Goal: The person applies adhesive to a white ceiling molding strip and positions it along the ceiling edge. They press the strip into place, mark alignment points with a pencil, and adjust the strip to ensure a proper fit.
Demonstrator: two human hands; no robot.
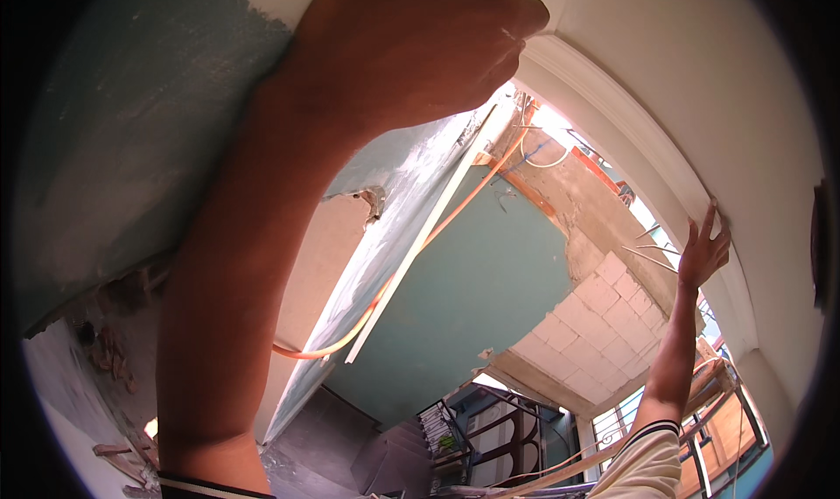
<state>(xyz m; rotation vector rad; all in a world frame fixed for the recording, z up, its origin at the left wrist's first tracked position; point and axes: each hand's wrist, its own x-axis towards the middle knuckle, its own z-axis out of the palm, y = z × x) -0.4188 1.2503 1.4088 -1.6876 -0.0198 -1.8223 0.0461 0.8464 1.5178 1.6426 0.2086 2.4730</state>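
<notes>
The left hand (429,48) is raised, fingers curled; whether they hold anything cannot be told. The right hand (703,252), empty, spreads its fingers at the white moulding (612,86), which runs overhead between both hands.

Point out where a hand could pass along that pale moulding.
Between the left hand and right hand, the pale moulding looks bare. It's crowded right of the left forearm, where the orange hose crosses the white strip.

The block wall (597,337) lies right of the hose (302,354), with the moulding (632,107) above and right.
</notes>
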